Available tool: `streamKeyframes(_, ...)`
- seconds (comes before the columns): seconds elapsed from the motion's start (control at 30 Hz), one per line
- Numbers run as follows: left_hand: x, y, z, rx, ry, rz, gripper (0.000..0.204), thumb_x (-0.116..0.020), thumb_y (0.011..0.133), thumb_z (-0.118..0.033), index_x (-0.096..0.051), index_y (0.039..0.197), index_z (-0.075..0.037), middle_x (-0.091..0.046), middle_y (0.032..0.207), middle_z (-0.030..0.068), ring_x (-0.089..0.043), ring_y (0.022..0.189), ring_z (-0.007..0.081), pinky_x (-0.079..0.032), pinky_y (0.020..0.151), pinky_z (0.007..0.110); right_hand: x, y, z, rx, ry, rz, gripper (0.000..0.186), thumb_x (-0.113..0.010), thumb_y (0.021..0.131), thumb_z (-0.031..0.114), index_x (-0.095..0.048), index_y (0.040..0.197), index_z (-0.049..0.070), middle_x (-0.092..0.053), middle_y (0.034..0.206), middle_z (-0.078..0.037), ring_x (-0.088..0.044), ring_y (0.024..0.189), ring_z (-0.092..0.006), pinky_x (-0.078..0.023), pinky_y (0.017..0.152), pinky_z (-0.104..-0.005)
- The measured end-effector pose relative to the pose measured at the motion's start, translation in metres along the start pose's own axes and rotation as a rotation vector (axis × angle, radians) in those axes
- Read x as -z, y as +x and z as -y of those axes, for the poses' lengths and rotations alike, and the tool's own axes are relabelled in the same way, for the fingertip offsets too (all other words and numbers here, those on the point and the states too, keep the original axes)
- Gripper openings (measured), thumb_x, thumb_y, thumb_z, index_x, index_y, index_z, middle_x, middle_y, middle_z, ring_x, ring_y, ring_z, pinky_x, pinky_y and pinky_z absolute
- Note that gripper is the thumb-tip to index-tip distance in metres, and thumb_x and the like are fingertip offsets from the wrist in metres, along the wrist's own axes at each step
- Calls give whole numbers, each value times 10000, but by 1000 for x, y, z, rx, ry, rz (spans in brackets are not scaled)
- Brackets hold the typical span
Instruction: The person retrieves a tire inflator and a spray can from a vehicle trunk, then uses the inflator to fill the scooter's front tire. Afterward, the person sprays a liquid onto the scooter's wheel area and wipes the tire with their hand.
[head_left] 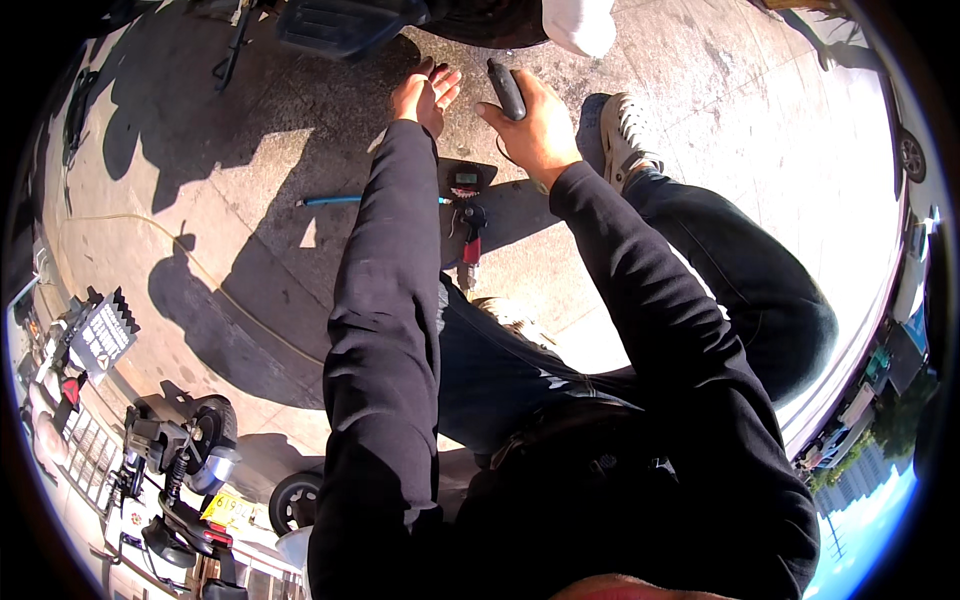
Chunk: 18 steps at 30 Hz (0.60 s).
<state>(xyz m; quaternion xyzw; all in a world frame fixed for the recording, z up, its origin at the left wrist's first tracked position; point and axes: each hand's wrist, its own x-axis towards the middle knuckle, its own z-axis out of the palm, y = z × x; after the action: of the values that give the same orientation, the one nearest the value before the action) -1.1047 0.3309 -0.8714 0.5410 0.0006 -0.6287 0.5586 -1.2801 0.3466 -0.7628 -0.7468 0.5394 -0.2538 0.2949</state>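
My right hand [540,125] is wrapped round a black rounded handle [507,90]; what is at its other end I cannot make out. Left of it, my left hand [425,97] is held out with its fingers apart and nothing visible in it. Both hands are just in front of a dark round tyre-like edge [480,25] at the top of the view. On the ground between my forearms lies a red and black tyre inflator gun [472,235] with a small gauge [466,180]. A blue hose [332,200] passes under my left forearm towards it.
A dark plastic part [345,22] and a white rounded thing [580,25] flank the tyre-like edge. My shoe [625,130] is right of my right hand. A thin yellowish hose [200,262] crosses the concrete. A parked motorcycle [185,470] stands at lower left; a car wheel [911,155] shows far right.
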Motion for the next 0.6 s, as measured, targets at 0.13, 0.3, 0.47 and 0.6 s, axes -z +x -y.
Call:
streamKeyframes(0.13, -18, 26, -4, -35, -13, 51, 504, -333, 1056, -119, -280, 1555, -75, -433, 1489, 213, -580, 1244, 367, -527, 981, 459, 24, -21, 11, -79, 26, 125, 436, -814, 812, 335, -597, 991, 2, -623, 873, -206, -617, 866, -396, -483, 770, -453)
streamKeyframes(0.3, -35, 51, -7, -8, -114, 59, 440, -454, 1074, -260, -414, 1482, -100, -483, 1439, 178, -566, 1239, 323, -531, 986, 464, 51, -22, 23, -87, 32, 162, 426, -799, 808, 339, -576, 939, 0, -614, 876, -206, -598, 934, -421, -464, 827, -491)
streamKeyframes(0.47, -44, 50, 9, 86, -242, 127, 372, -559, 1041, -318, -549, 1272, -27, -615, 1205, 147, -615, 1102, 288, -536, 945, 437, 57, -12, 25, -88, -26, 166, 417, -759, 858, 383, -578, 920, 11, -611, 846, -193, -603, 910, -398, -470, 807, -479)
streamKeyframes(0.6, -67, 14, 21, 89, -69, 443, 260, -563, 1036, -269, -620, 1141, -38, -675, 1105, 120, -668, 997, 248, -491, 976, 397, 50, 3, 27, -75, -20, 118, 422, -759, 851, 376, -576, 964, 13, -637, 894, -185, -604, 939, -409, -485, 856, -474)
